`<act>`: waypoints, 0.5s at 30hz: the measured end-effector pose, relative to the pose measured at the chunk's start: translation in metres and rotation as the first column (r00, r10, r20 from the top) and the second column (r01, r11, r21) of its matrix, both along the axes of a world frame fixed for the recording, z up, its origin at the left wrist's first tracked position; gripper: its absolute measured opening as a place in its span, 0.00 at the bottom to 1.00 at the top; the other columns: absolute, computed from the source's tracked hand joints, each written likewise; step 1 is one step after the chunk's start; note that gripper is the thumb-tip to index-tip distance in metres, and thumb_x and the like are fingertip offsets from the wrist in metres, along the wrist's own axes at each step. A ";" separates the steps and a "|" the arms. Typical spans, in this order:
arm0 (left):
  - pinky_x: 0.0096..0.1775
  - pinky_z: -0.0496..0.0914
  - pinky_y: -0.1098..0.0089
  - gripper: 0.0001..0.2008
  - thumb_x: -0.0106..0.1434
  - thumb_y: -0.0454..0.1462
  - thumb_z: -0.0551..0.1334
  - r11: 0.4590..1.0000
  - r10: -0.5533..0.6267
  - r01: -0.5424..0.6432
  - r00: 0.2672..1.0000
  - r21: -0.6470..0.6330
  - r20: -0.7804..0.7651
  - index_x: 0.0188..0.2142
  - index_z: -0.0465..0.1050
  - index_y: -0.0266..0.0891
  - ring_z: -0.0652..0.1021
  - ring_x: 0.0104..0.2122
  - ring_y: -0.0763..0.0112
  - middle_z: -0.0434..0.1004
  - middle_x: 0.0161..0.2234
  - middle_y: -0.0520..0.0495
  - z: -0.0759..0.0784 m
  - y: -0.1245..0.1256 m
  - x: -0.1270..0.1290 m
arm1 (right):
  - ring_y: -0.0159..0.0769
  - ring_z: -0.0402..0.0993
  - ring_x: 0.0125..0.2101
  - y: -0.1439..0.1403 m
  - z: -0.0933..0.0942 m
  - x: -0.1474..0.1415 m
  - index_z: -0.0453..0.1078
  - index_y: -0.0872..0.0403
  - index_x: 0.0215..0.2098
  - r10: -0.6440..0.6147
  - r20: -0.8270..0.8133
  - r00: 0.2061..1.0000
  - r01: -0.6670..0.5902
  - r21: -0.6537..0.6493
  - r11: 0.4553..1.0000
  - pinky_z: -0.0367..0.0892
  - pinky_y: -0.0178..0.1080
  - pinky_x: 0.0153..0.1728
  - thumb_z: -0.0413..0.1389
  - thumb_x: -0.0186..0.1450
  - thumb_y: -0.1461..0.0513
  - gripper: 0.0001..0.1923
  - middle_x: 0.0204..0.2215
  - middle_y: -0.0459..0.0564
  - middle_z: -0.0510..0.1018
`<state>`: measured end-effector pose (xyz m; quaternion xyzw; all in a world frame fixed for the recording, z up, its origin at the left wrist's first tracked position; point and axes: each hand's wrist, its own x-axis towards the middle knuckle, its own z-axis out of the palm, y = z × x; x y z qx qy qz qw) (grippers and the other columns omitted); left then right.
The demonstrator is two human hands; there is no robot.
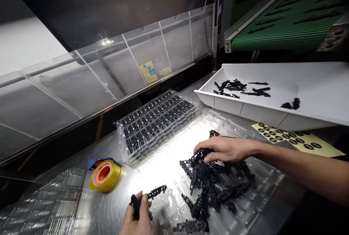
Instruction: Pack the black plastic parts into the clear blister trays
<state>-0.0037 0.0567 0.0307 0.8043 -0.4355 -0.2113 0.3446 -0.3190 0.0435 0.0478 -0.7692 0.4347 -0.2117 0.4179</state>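
Note:
My left hand at the bottom edge pinches a small black plastic part that points up and right. My right hand reaches in from the right and rests on top of a loose pile of black plastic parts, fingers curled into the pile. The pile lies on a clear blister tray lit from below. Behind it stands a stack of clear trays filled with black parts in rows.
A yellow tape roll with a blue dispenser lies at the left. Empty clear trays sit at the bottom left. A white bin with several black parts is at the right, above a yellow sticker sheet. A green conveyor runs top right.

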 end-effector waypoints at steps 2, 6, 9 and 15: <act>0.41 0.72 0.61 0.21 0.58 0.53 0.57 1.000 -0.030 0.030 0.996 0.000 0.079 0.42 0.74 0.42 0.78 0.35 0.60 0.79 0.31 0.47 -0.006 -0.021 0.009 | 0.41 0.71 0.46 -0.009 0.002 0.014 0.64 0.56 0.58 0.040 0.022 0.999 -0.042 0.079 0.996 0.65 0.41 0.46 0.51 0.68 0.55 0.22 0.49 0.55 0.74; 0.49 0.69 0.63 0.16 0.64 0.44 0.53 0.906 -0.219 0.324 0.909 -0.271 0.354 0.41 0.73 0.38 0.77 0.45 0.62 0.78 0.43 0.42 -0.037 -0.047 0.018 | 0.38 0.71 0.42 -0.027 -0.001 0.040 0.67 0.55 0.55 0.040 0.098 0.994 -0.056 0.176 0.983 0.67 0.38 0.41 0.55 0.64 0.61 0.21 0.45 0.53 0.74; 0.47 0.69 0.65 0.15 0.65 0.36 0.49 0.807 -0.422 0.571 0.738 -0.153 0.527 0.39 0.75 0.39 0.77 0.44 0.63 0.78 0.43 0.44 -0.057 -0.049 0.019 | 0.33 0.71 0.34 -0.039 -0.005 0.050 0.69 0.55 0.53 0.034 0.185 0.982 -0.093 0.324 0.941 0.66 0.33 0.32 0.58 0.60 0.63 0.22 0.37 0.48 0.75; 0.45 0.69 0.64 0.10 0.62 0.40 0.57 0.764 -0.421 0.626 0.668 -0.157 0.614 0.41 0.75 0.43 0.75 0.42 0.61 0.79 0.43 0.46 -0.054 -0.048 0.027 | 0.29 0.69 0.27 -0.072 -0.007 0.076 0.74 0.58 0.44 0.031 0.273 0.961 -0.148 0.416 0.897 0.63 0.31 0.27 0.57 0.62 0.52 0.20 0.29 0.46 0.75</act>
